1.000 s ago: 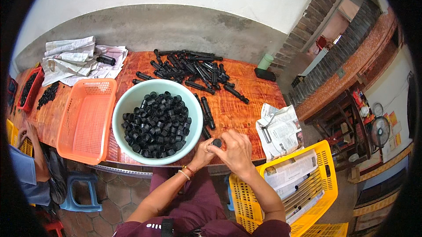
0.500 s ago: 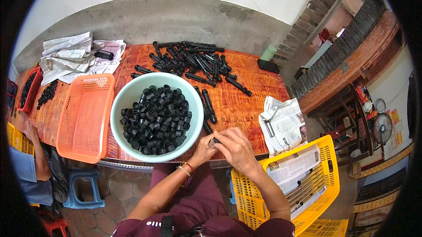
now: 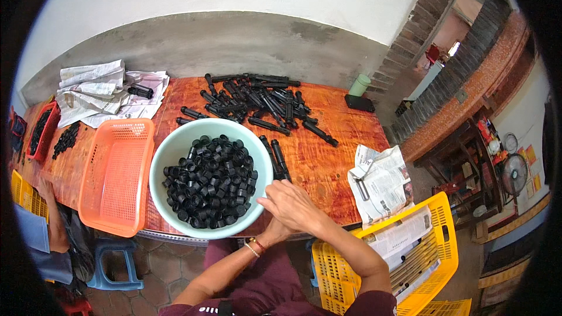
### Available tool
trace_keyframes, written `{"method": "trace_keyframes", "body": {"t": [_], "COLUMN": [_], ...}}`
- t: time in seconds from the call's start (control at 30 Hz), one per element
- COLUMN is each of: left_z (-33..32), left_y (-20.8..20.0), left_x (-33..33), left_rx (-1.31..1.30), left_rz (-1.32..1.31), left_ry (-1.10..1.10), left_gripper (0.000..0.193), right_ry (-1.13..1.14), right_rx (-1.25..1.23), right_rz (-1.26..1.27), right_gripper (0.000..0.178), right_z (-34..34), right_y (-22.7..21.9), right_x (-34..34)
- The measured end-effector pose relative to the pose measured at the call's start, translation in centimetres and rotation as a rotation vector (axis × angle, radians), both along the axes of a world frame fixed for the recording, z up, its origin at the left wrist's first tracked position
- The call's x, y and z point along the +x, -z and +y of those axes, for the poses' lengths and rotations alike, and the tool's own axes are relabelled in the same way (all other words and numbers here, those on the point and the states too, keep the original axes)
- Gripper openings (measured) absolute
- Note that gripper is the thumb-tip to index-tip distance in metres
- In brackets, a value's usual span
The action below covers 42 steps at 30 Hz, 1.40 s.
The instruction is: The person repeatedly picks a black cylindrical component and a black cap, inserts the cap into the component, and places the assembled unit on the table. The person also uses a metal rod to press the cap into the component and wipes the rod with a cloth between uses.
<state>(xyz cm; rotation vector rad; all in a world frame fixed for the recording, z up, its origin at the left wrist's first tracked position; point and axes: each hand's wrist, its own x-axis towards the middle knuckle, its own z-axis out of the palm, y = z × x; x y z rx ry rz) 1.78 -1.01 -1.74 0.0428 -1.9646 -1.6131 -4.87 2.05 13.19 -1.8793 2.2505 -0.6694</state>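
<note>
The fingers of the right hand (image 3: 291, 206) are being kept curled over the left hand (image 3: 272, 231); whether anything is being gripped cannot be told. Just beside, black caps (image 3: 212, 179) are being held by a pale green bowl (image 3: 170, 152) on the wooden table (image 3: 328, 158).

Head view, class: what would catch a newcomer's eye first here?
First, the pale green bowl heaped with small black caps, at the near edge of the reddish wooden table. Behind it lies a scatter of black tubes; an orange basket sits to its left. The right hand covers the left hand beside the bowl.
</note>
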Motion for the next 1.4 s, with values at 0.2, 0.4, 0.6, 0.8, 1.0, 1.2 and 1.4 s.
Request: {"method": "trace_keyframes", "body": {"t": [0.2, 0.4, 0.6, 0.8, 1.0, 1.2, 1.4], "left_z": [0.0, -2.2, -3.4, -2.7, -1.2, 0.6, 2.0], "left_y": [0.3, -0.4, -0.8, -1.1, -1.5, -2.1, -0.9], "left_x": [0.4, 0.8, 1.3, 1.2, 0.7, 0.9, 0.3], "left_rx": [0.013, 0.024, 0.024, 0.032, 0.054, 0.118, 0.104], "left_rz": [-0.019, -0.093, -0.156, -0.173, -0.18, -0.165, -0.094], "left_ry": [-0.004, 0.13, 0.232, 0.282, 0.304, 0.182, -0.115], "left_gripper": [0.037, 0.038, 0.039, 0.04, 0.041, 0.035, 0.026], "right_ry": [0.134, 0.185, -0.016, -0.284, 0.009, 0.036, 0.234], "right_rx": [0.287, 0.388, 0.375, 0.356, 0.267, 0.224, 0.239], "right_rz": [0.114, 0.032, -0.02, -0.045, -0.075, -0.028, -0.061], "right_gripper": [0.052, 0.054, 0.044, 0.04, 0.043, 0.036, 0.039], "right_z": [0.1, -0.2, 0.0, -0.2, -0.9, -0.1, -0.6], "right_y": [0.4, -0.9, -1.1, -1.6, -0.8, 0.6, -0.4], "right_x": [0.8, 0.8, 0.4, -0.2, 0.3, 0.3, 1.4]}}
